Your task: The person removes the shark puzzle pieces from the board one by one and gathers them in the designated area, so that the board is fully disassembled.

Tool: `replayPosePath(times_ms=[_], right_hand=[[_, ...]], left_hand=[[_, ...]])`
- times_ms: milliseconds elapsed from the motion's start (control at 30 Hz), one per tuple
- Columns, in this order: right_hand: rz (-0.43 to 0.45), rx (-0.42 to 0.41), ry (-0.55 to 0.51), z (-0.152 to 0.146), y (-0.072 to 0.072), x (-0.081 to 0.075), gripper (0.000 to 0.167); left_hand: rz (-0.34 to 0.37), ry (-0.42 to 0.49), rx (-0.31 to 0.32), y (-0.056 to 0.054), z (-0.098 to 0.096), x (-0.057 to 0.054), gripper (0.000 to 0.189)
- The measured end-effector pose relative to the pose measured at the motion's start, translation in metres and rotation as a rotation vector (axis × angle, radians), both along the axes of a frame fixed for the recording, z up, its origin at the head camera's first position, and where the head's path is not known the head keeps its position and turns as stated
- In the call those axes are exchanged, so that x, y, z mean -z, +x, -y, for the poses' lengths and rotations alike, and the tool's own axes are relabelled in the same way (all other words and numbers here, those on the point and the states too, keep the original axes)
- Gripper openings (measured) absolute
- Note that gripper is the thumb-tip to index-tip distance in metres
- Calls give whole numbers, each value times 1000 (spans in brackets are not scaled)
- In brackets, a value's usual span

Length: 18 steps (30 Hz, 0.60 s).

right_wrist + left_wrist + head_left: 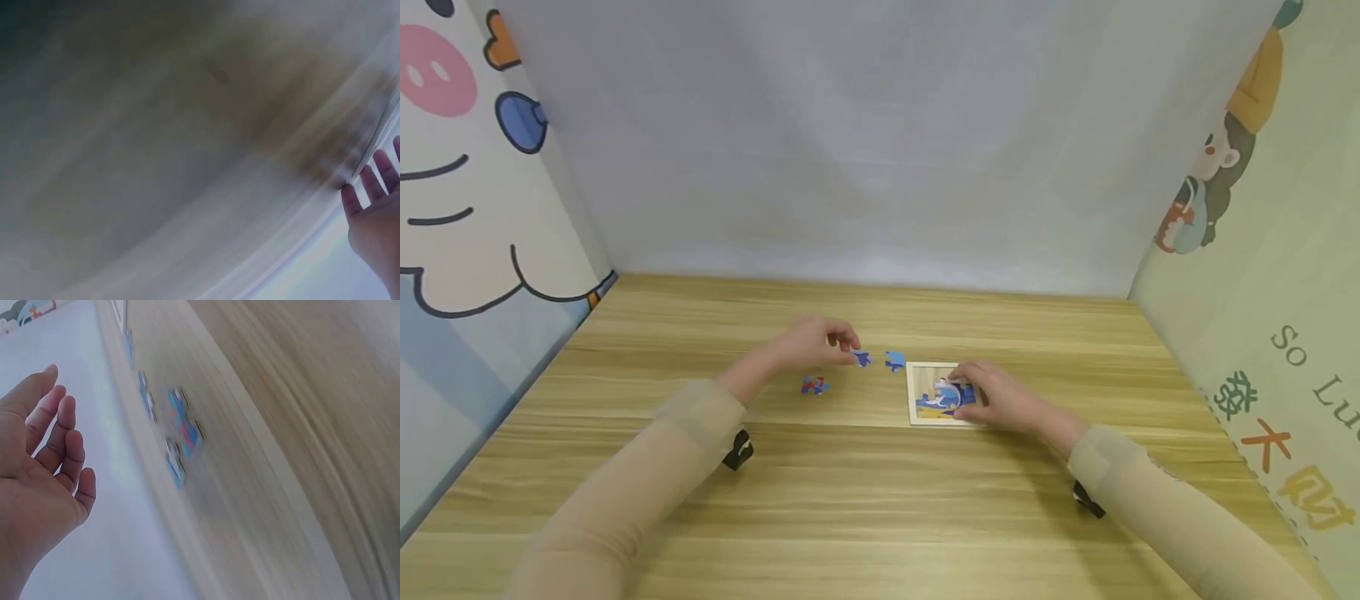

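My left hand hovers over the table with loosely bent fingers, its fingertips beside a blue puzzle piece in the head view. The left wrist view shows nothing held in that left hand. A light blue puzzle piece lies between it and a wooden puzzle tray, which holds a partly assembled blue, white and yellow picture. Over the tray's right side rests my right hand, thumb and fingers spread across the picture. Its palm side hides that edge. The right hand shows fairly straight fingers in the right wrist view.
A red and blue puzzle piece lies below the left hand. Beside it in the left wrist view lies a white and blue piece. A pale curtain stands behind the wooden table, with printed panels at both sides.
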State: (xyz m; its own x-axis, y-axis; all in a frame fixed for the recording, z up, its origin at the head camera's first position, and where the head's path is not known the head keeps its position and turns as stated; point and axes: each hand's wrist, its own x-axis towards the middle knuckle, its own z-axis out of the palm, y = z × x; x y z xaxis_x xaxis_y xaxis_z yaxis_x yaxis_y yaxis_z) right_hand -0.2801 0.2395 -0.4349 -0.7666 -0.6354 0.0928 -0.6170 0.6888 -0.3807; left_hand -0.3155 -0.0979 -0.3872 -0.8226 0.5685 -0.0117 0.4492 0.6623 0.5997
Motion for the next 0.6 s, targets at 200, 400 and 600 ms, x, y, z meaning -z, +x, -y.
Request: replayPosePath(times_ms=[200, 400, 600], right_hand=[[-92, 68, 18, -3, 2, 4, 56], [-74, 147, 38, -3, 4, 5, 60], [-35, 160, 48, -6, 1, 6, 54]], left_hand=[[-45, 28, 54, -2, -30, 1, 21], [-75, 37, 118, -3, -59, 7, 18], [-50, 3, 117, -5, -82, 15, 23]])
